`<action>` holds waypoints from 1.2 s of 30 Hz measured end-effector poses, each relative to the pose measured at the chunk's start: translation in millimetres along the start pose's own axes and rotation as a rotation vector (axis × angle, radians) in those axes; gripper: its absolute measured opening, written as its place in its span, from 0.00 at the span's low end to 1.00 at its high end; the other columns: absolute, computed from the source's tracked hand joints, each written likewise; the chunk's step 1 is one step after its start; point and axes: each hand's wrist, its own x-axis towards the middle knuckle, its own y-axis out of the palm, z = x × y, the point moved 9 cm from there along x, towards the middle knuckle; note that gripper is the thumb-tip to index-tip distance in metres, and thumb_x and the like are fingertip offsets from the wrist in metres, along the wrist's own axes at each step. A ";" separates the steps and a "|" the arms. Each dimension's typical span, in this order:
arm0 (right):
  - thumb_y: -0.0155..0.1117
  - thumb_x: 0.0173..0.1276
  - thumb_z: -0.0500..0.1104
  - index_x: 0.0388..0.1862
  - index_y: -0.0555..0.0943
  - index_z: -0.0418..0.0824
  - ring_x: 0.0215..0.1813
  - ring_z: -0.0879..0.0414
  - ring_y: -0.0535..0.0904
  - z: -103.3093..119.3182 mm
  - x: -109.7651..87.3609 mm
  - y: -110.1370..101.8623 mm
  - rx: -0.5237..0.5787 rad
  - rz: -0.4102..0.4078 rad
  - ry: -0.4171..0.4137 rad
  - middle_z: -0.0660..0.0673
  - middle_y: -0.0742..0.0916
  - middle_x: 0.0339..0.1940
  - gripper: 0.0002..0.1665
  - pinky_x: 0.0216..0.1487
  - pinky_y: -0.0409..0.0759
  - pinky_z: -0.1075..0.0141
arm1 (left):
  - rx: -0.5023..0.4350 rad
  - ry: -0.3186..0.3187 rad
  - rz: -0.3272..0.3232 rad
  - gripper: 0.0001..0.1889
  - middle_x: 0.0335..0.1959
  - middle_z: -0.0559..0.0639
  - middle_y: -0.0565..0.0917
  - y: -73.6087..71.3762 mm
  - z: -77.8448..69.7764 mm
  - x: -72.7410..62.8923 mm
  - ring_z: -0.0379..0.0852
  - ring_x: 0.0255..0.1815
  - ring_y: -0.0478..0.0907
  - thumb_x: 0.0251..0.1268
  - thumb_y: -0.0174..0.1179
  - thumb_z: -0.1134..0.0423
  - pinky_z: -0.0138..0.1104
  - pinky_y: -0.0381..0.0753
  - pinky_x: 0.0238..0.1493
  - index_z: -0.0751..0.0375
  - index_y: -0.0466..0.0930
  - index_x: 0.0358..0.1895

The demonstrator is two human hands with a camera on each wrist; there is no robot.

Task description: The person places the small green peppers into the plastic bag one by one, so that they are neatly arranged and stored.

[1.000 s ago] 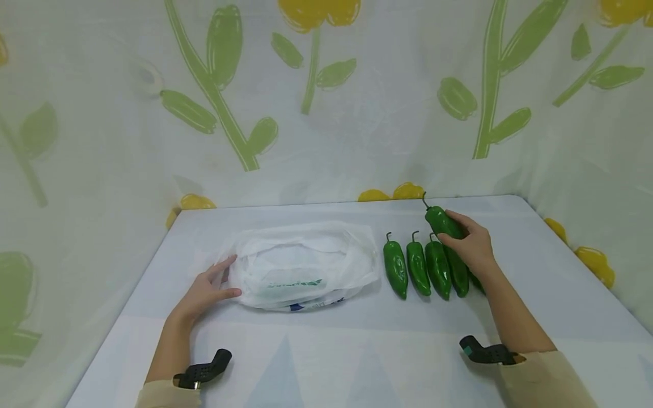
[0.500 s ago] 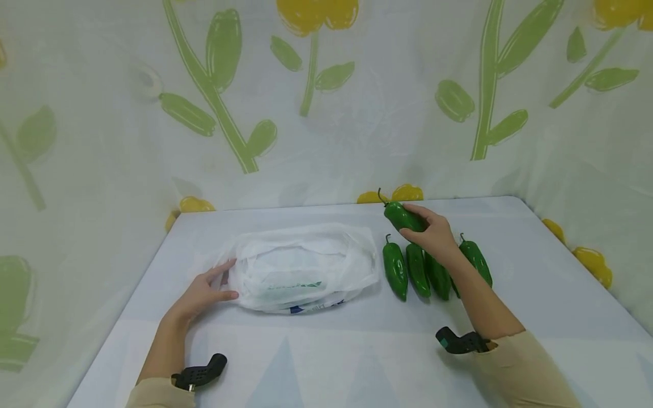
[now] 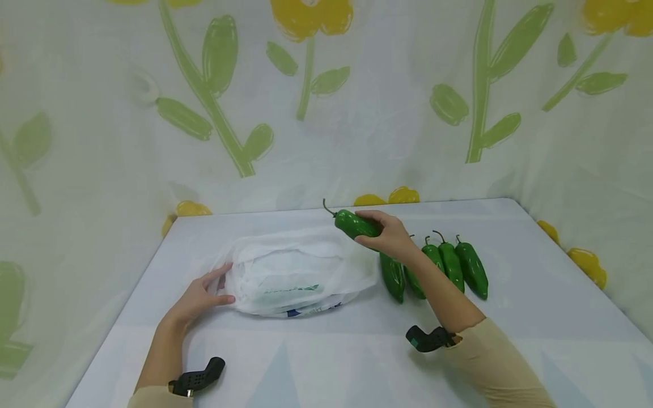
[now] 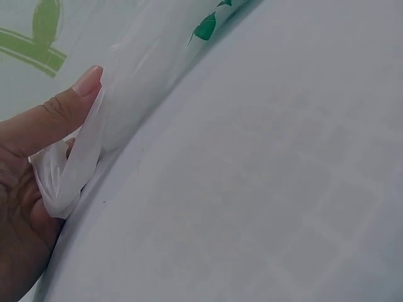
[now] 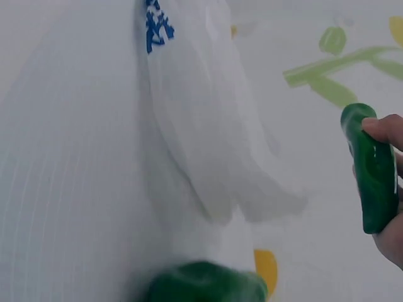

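Observation:
My right hand (image 3: 391,236) grips a glossy green chili pepper (image 3: 353,223), its stem pointing to the far left. It is raised over the far right part of a white plastic bag (image 3: 301,269). In the right wrist view, thumb and fingers pinch the pepper (image 5: 371,170). My left hand (image 3: 201,296) lies at the left end of the bag, thumb and fingers spread apart. The left wrist view shows the bag's thin edge (image 4: 85,151) stretched between the straight thumb and the fingers, which are partly hidden. What the bag contains cannot be made out.
Several green chili peppers (image 3: 471,268) lie in a row on the white table (image 3: 326,362), right of the bag, partly hidden by my right forearm. Behind the table hangs a flowered cloth (image 3: 377,113). A black wrist camera (image 3: 198,377) sits on each wrist.
My right hand has carried the green chili pepper leftward from above the row to over the bag's right side. My left hand has stayed at the bag's left end.

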 end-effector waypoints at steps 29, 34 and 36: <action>0.70 0.57 0.35 0.58 0.78 0.41 0.58 0.48 0.76 -5.3 54.7 130.8 -0.114 0.225 0.068 0.42 0.81 0.59 0.28 0.58 0.75 0.57 | 0.005 0.014 -0.010 0.50 0.75 0.65 0.47 0.1 2.9 4.5 0.68 0.75 0.36 0.47 0.72 0.51 0.66 0.41 0.67 0.55 0.54 0.74; 0.70 0.56 0.33 0.58 0.78 0.40 0.61 0.47 0.74 -13.0 57.0 138.9 -0.116 0.237 0.082 0.41 0.80 0.60 0.28 0.61 0.73 0.55 | 0.009 -0.012 -0.013 0.51 0.76 0.65 0.46 1.5 6.3 3.8 0.68 0.75 0.35 0.45 0.73 0.50 0.67 0.41 0.66 0.54 0.54 0.74; 0.69 0.56 0.32 0.58 0.78 0.39 0.62 0.47 0.74 -15.4 58.1 142.4 -0.120 0.245 0.083 0.41 0.80 0.60 0.28 0.62 0.72 0.55 | 0.013 -0.017 -0.014 0.52 0.76 0.65 0.46 1.9 7.1 2.8 0.68 0.75 0.36 0.44 0.73 0.49 0.67 0.41 0.66 0.54 0.54 0.74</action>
